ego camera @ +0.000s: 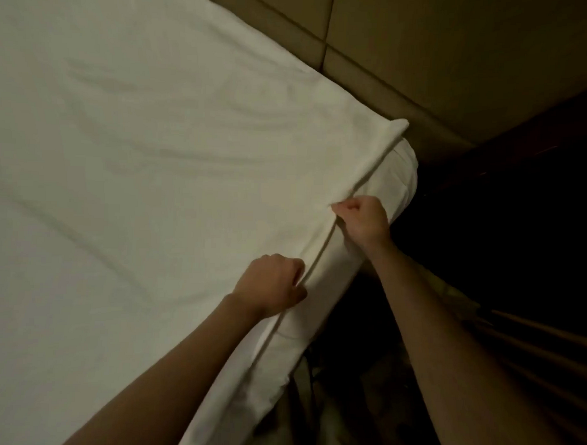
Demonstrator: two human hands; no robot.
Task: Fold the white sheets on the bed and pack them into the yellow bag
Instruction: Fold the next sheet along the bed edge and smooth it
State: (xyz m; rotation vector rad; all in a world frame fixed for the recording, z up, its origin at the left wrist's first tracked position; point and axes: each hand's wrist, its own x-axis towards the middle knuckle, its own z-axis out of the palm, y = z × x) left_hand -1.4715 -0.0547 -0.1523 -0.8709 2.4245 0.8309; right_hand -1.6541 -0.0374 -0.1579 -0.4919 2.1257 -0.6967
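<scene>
While both the left hand (pixel 272 285) and right hand (pixel 362 219) pinch its edge right of centre, the white sheet (pixel 147 170) looks soft, light, limp; corners offer surer grips.

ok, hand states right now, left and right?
Left hand: closed, gripping the sheet edge.
Right hand: closed, pinching the same edge farther up.

both arms reach forward, left hand (pixel 271 284) and right hand (pixel 364 218) fingers curled.
</scene>
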